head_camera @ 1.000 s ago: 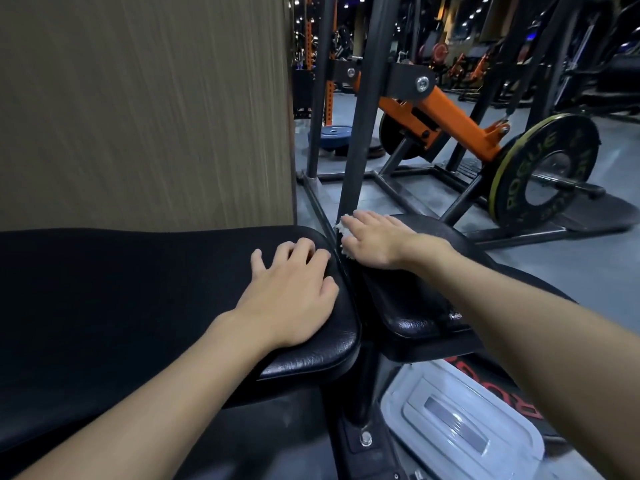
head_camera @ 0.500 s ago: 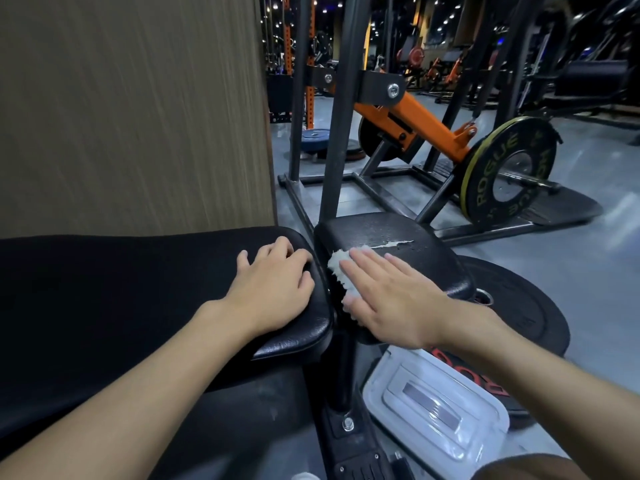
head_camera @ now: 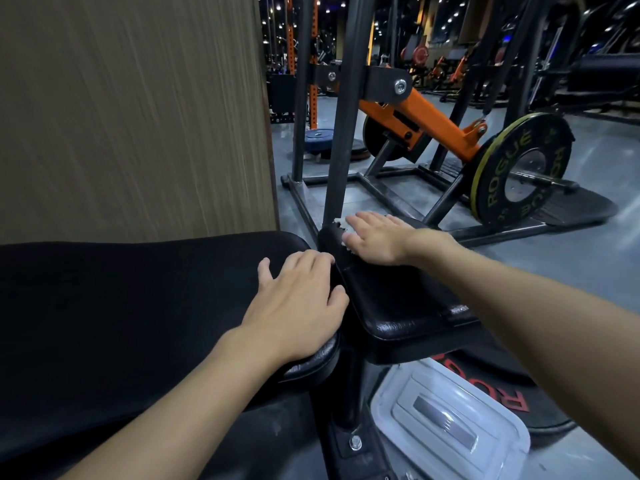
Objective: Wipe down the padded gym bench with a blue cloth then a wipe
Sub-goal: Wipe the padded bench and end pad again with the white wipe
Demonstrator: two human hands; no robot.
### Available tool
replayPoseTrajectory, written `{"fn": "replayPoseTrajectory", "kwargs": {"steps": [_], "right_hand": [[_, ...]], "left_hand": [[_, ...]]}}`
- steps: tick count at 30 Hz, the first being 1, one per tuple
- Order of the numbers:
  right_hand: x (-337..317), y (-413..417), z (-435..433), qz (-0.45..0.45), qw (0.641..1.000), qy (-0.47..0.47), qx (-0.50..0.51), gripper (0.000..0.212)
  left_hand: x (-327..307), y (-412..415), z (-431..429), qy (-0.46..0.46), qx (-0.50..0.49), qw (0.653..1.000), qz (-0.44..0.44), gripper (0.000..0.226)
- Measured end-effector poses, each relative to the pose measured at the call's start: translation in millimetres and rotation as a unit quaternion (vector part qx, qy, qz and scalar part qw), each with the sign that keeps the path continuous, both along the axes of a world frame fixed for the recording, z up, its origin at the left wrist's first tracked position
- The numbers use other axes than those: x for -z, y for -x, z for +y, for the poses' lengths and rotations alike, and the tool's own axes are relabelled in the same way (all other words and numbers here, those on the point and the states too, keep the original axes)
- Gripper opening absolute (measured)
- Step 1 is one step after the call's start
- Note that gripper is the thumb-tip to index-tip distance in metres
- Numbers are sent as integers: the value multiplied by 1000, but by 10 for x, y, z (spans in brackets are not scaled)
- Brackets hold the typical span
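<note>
The black padded bench has a long back pad (head_camera: 121, 306) on the left and a smaller seat pad (head_camera: 391, 299) on the right. My left hand (head_camera: 298, 306) lies flat on the right end of the long pad, fingers apart, holding nothing. My right hand (head_camera: 377, 239) presses a white wipe (head_camera: 341, 225) flat against the far end of the seat pad; only the wipe's frayed edge shows past my fingers. No blue cloth is in view.
A white plastic wipe box (head_camera: 446, 420) lies on the floor below the seat pad, beside a black weight plate (head_camera: 512, 393). A black rack upright (head_camera: 341, 133) rises just behind the seat. An orange lever arm (head_camera: 429, 119) with a loaded plate (head_camera: 519, 168) stands beyond. A wood-grain wall (head_camera: 131, 116) fills the left.
My right hand has slid the wipe from the near middle of the seat pad back out to its far end. The left hand has stayed on the long pad.
</note>
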State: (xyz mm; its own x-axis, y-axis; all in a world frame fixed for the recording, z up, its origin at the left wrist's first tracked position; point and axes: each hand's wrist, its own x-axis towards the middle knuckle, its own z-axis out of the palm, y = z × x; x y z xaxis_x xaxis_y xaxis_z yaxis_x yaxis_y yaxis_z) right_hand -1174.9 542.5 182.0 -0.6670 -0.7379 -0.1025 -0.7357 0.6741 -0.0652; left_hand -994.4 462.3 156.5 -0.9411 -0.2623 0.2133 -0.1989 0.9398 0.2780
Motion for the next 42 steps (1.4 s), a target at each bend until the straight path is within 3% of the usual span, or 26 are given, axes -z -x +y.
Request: {"fn": "replayPoseTrajectory", "kwargs": {"steps": [6,17,32,42], "right_hand": [[-23,68,-46,10,1000,-4,11,61],[25,-856,1093,43,997,-24,-57,63],[-4,341,163,5,1000,-16,23,65],[-9,-489,1201,29,999,-16,-26,62]], "left_hand": [[-12,5,-25,3,2,1000,-2,44],[-44,-42,21,16,23,997,-69,64],[-14,-1,-52,10,31,998,-50,66],[-25,-28,-25,0,31,998,-54,65]]}}
